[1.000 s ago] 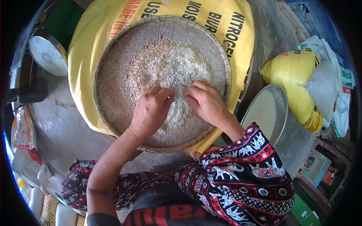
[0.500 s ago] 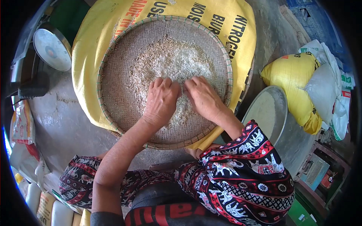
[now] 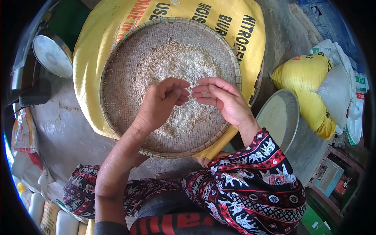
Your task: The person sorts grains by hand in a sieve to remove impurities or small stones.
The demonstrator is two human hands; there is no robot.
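Observation:
A round woven tray [image 3: 117, 102] lies on a yellow sack [image 3: 88, 66] and holds a spread of rice grains [image 3: 176, 66], some husked and some not. My left hand [image 3: 158, 103] is lifted just above the rice, fingers curled toward the palm and tips close together. My right hand [image 3: 223, 100] is raised beside it, palm turned up, fingertips almost meeting those of the left. A few grains seem pinched between the fingertips, but they are too small to be sure of.
A metal basin [image 3: 280, 115] with pale grain stands to the right. Behind it lean a full yellow sack [image 3: 303, 76] and white bags [image 3: 340, 92]. A weighing scale dial [image 3: 51, 56] sits at the left, on a concrete floor [image 3: 62, 129]. My patterned clothing [image 3: 250, 188] fills the foreground.
Both hands pressed flat into the rice half a second ago; now they have lifted off it, the right turned palm up and the left curled, fingertips facing each other.

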